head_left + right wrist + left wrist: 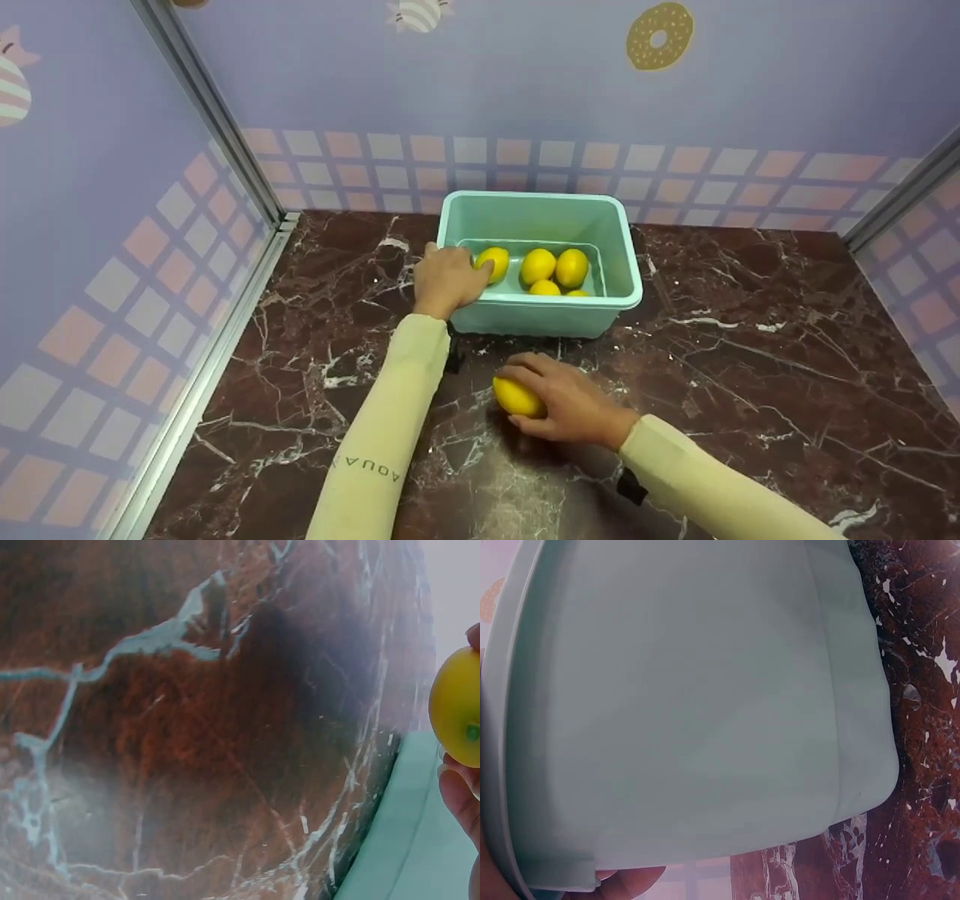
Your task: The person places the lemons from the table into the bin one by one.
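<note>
A light green plastic bin [540, 319] stands on the dark marbled tabletop, with several yellow lemons [538, 266] inside. My left hand [448, 279] grips the rim at the bin's front left corner, thumb on the inner side. In the left wrist view, fingers [634, 881] show beyond the bin wall, below the rim. One lemon [495, 264] lies inside by that thumb; whether they touch, I cannot tell. In front of the bin, my right hand [566, 397] holds another lemon [517, 397] between thumb and fingers. The right wrist view shows this lemon [457, 709] partly, at its right edge.
Behind the bin rises a purple wall [525, 97] with a pink and white tile print. A metal-framed side panel [202, 405] borders the table on the left, and another panel [922, 247] stands on the right.
</note>
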`<state>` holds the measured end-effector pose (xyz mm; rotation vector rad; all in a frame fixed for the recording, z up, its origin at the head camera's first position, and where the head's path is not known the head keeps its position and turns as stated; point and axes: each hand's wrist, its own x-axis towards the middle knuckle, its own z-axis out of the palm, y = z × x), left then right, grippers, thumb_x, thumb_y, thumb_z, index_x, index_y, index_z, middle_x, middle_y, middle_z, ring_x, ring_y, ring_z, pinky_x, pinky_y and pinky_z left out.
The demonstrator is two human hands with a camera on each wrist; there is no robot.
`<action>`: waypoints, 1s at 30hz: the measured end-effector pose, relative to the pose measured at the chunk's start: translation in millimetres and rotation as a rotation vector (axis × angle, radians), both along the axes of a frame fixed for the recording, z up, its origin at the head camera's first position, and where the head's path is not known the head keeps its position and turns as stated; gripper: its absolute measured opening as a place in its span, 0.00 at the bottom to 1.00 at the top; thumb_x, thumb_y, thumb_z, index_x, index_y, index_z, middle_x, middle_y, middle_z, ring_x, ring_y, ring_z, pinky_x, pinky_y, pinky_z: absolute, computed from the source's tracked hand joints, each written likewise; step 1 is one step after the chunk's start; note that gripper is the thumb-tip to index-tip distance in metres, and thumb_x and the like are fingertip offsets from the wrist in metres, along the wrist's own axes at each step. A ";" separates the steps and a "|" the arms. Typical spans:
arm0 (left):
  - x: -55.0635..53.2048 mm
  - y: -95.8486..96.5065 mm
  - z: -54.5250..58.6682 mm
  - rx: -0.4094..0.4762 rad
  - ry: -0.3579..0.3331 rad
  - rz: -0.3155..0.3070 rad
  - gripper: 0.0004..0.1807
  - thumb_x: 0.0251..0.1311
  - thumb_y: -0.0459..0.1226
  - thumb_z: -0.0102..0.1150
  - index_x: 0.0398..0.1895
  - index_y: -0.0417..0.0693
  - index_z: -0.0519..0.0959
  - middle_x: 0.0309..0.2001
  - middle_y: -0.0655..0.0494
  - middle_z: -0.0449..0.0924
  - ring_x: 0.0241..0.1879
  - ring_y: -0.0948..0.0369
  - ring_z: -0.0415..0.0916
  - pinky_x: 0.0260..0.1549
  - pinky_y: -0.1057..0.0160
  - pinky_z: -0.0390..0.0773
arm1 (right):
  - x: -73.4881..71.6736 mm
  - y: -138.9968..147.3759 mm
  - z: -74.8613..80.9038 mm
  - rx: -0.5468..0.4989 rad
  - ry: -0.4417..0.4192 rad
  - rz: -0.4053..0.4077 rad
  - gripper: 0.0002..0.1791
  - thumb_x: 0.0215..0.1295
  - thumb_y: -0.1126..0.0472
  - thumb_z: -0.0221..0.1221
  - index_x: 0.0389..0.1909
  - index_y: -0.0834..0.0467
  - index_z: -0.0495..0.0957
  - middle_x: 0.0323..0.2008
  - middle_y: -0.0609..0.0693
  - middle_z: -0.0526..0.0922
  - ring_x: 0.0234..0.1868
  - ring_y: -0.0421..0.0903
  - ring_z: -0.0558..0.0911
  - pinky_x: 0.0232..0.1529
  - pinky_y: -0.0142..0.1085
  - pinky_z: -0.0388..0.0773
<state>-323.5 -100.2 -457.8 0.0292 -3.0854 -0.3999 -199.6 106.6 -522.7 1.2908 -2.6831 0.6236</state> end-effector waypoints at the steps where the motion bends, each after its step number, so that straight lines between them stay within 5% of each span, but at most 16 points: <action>1: 0.1 -0.1 0.0 0.001 -0.003 -0.001 0.32 0.63 0.63 0.40 0.41 0.49 0.82 0.46 0.51 0.82 0.52 0.48 0.70 0.43 0.45 0.76 | 0.3 -0.6 1.6 -0.009 0.007 0.005 0.32 0.56 0.44 0.64 0.62 0.47 0.71 0.60 0.47 0.74 0.55 0.44 0.77 0.52 0.39 0.78; 21: -0.3 -0.6 -0.6 0.006 -0.011 -0.004 0.31 0.63 0.64 0.40 0.37 0.50 0.82 0.45 0.51 0.82 0.53 0.48 0.69 0.44 0.46 0.75 | -4.2 -3.5 32.4 -0.163 0.136 0.027 0.32 0.52 0.48 0.66 0.59 0.50 0.73 0.57 0.47 0.75 0.50 0.42 0.77 0.45 0.36 0.80; 30: -0.9 -1.1 -0.7 0.010 -0.007 -0.003 0.30 0.63 0.63 0.40 0.34 0.50 0.81 0.43 0.51 0.83 0.52 0.48 0.70 0.44 0.45 0.75 | -5.7 -7.5 54.7 -0.226 0.128 0.039 0.32 0.53 0.50 0.67 0.61 0.50 0.73 0.58 0.48 0.74 0.53 0.41 0.77 0.50 0.36 0.79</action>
